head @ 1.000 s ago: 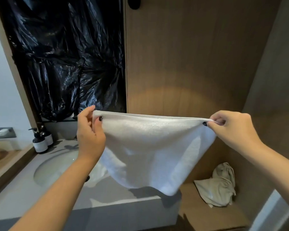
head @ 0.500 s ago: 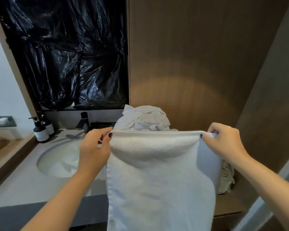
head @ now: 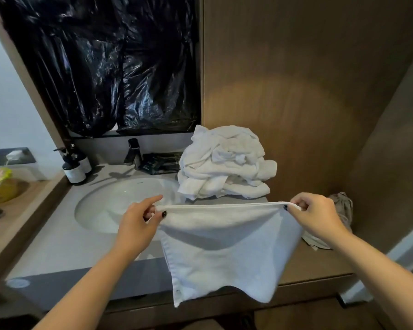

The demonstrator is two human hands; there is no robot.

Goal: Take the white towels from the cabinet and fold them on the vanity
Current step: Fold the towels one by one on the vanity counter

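Table (head: pixel 57 244): grey top, sink to the left. I note the white towel (head: pixel 224 246) now hangs lower than half a second ago, its top edge brought down near the table's height and its lower end draped past the front edge; I judge the lay-down for folding is about to begin. Pile of white towels (head: pixel 224 163) sits behind, unfolded. Left hand (head: pixel 138 225) pinches the left top corner, right hand (head: pixel 315 217) pinches the right. Beige cloth (head: pixel 341 210) is mostly hidden behind the right hand. Towel's rear side unseen.
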